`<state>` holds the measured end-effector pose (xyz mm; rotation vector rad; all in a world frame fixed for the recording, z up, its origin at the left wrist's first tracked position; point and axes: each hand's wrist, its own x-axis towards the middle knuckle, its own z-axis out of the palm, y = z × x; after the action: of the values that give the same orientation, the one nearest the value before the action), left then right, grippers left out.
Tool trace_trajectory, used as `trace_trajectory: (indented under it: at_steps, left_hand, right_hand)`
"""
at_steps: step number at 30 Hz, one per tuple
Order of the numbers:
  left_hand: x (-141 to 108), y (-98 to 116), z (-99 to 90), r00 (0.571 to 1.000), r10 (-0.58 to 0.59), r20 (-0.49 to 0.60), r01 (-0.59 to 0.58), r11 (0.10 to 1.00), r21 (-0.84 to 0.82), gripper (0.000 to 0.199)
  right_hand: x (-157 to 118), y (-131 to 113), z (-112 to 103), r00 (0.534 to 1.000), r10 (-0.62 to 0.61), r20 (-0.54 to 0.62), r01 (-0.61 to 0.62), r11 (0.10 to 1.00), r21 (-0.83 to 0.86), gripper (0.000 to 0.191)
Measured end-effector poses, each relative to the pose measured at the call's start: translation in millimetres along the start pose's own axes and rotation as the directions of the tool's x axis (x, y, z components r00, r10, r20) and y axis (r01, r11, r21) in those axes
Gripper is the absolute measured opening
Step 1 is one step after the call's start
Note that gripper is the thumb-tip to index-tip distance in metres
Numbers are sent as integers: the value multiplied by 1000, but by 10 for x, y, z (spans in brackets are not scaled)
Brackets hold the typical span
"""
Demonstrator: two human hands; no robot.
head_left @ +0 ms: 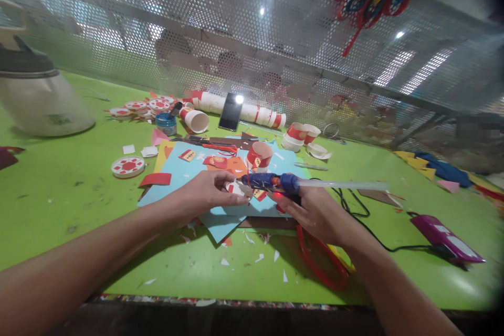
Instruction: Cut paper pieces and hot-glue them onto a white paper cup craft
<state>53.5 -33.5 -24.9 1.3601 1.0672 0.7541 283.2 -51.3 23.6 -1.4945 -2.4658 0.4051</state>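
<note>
My left hand (212,190) is closed on a small white paper piece with red patches (235,188), pinched between thumb and fingers. My right hand (315,207) grips a blue hot glue gun (268,181), its nozzle pointing left at the paper piece. A long translucent glue stick (342,184) sticks out of the gun's back, and a red light glows beneath its body. Just behind the gun stands a red and white paper cup (260,156). Light blue paper sheets (181,168) lie under both hands. Whether the nozzle touches the paper is hard to see.
Red-handled scissors (323,262) lie below my right hand. A black cord runs to a purple power bank-like box (447,236). Behind are a phone (231,111), a row of stacked cups (252,111), a blue jar (166,124) and a white-red disc (128,166). A large jug (39,94) stands left.
</note>
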Motion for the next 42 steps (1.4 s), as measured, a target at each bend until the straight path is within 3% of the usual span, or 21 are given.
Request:
trace_trajectory:
  at_steps: [26,42]
  left_hand:
    - [9,5,1,1000,-4,-12,4,1000,11,44]
    - [-10,2,-9,999,5,32,-4,1000,-29,44]
  right_hand:
    - [-2,-24,19,1000,1,-9,-2,999,-41,31]
    - [-21,-12,14,997,-67,-50,67,998,3,23]
